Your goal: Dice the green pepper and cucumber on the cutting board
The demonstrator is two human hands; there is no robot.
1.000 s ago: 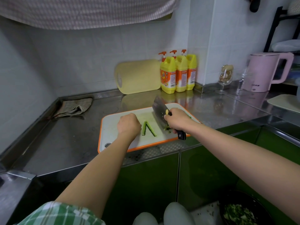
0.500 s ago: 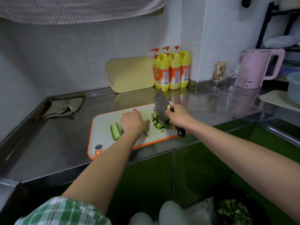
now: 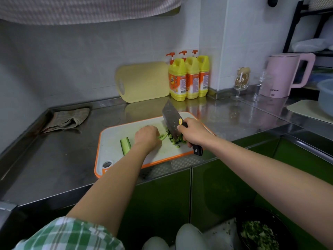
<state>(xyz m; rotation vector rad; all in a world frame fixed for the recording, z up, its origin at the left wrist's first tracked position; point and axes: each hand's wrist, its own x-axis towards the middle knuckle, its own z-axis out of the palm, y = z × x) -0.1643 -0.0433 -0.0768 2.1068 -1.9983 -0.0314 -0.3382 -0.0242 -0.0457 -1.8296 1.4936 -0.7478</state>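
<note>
Steel bench (image 3: 54, 159) fills the head view, and on it sits the cutting board (image 3: 115, 141), white with an orange rim, hanging hole at its 7 o'clock corner. Right hand (image 3: 195, 133) is wrapped tight around the black handle of the cleaver (image 3: 171, 120), blade tilted, its edge down among the diced cucumber (image 3: 175, 138) at 3 o'clock on the board. Left hand (image 3: 147, 136) is curled, knuckles up, pinning a bundle of cucumber strips (image 3: 163, 137) whose pale green ends poke out toward the blade, just beside it. One more cucumber piece (image 3: 125, 145), a long split length, lies alone at the board's 9 o'clock, apart from the left hand.

Off the board: a crumpled cloth (image 3: 66, 119) at 10 o'clock on the bench, a yellow board (image 3: 142, 82) leaning on the wall at 12 o'clock, three yellow soap bottles (image 3: 189, 78) touching side by side just right of it. Further round at 2 o'clock, a stemmed glass (image 3: 241, 82) and a pink kettle (image 3: 284, 74). Down at 5 o'clock, below the bench, a dark bowl (image 3: 259, 231) holds chopped green bits; whether pepper or cucumber, I cannot tell. A green plaid sleeve (image 3: 72, 235) shows on the left arm.
</note>
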